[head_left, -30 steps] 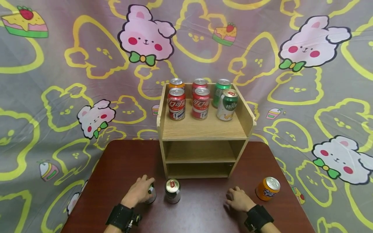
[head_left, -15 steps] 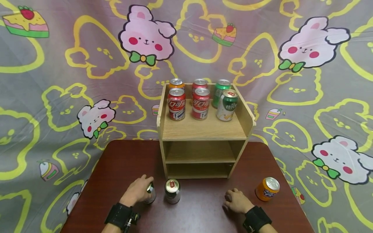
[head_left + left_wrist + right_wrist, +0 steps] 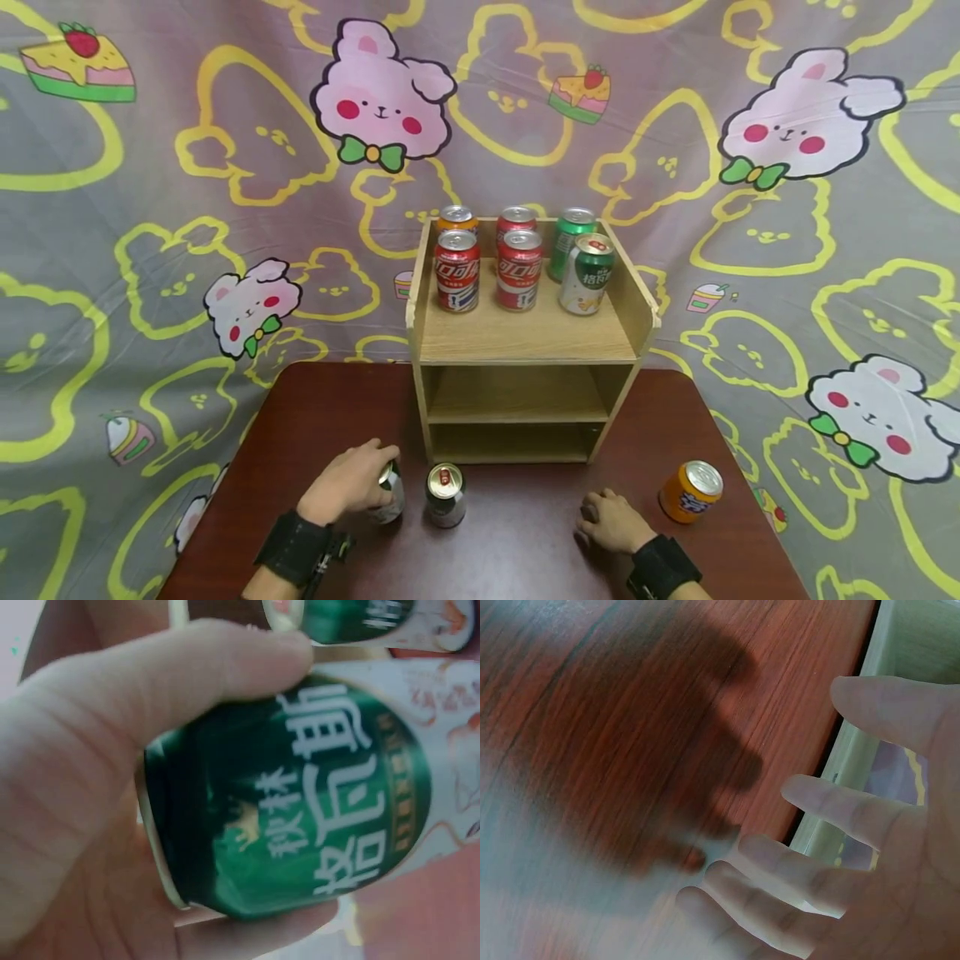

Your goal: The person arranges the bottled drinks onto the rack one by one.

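My left hand (image 3: 348, 485) grips a green and white drink can (image 3: 315, 802) near its top, thumb along one side and fingers along the other. In the head view that can (image 3: 390, 500) stands at the front left of the table, partly hidden by the hand. Just to its right is a second can (image 3: 446, 504) with a gold lid and red tab, of matching green and white print in the left wrist view. My right hand (image 3: 613, 522) is low over the table at the right, holding nothing. Its fingers (image 3: 832, 799) are spread and loosely bent in the right wrist view.
A wooden shelf unit (image 3: 525, 346) stands at the back middle. On its top are red cola cans (image 3: 519, 279), an orange can (image 3: 457, 218), a green can (image 3: 573, 242) and a green-white can (image 3: 587, 279). Another orange can (image 3: 690, 493) stands at the table's (image 3: 330, 408) right.
My left wrist has shifted slightly left and its fingers have closed further round the can. The head view has tilted up a little. My right hand has barely moved.
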Motion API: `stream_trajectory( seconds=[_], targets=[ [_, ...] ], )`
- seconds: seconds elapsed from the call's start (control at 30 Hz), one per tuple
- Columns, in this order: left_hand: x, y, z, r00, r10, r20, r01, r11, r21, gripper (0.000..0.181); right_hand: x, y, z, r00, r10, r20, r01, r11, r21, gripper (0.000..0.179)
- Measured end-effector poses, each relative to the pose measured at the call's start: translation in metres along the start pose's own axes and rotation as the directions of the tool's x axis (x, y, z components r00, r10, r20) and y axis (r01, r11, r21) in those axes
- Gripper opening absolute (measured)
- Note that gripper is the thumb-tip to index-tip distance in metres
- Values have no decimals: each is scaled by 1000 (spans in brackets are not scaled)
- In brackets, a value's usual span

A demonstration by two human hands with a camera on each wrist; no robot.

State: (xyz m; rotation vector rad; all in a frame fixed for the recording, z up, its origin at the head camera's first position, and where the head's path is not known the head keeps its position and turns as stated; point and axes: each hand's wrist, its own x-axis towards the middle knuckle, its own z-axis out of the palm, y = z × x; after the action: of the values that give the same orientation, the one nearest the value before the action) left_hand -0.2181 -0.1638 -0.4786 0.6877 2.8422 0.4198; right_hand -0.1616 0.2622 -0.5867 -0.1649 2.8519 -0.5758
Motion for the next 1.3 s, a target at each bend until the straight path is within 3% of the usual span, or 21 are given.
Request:
stream_trajectory(
  seconds=[0.37,0.67,0.83,1.0,1.3],
  targets=[
    [-8,34,-44,994,94,49,-99,991,93,53,0,2,2,1000,-22,-2,22,999,32,31],
    [-14,59,-77,969,244,42,-248,952,180,48,-2,3,1,999,-30,21,28,998,58,29],
    [-14,75,-96,960,269,75,-278,946,168,44,-1,3,1,1000,-15,22,14,998,53,31],
    [-14,89,-114,945,321,56,-325,920,218,41,-1,6,4,1000,-31,7,31,999,42,31],
    [-11,111,-140,941,333,56,-335,905,261,46,0,12,6,998,-64,25,62,997,49,28]
  ],
)
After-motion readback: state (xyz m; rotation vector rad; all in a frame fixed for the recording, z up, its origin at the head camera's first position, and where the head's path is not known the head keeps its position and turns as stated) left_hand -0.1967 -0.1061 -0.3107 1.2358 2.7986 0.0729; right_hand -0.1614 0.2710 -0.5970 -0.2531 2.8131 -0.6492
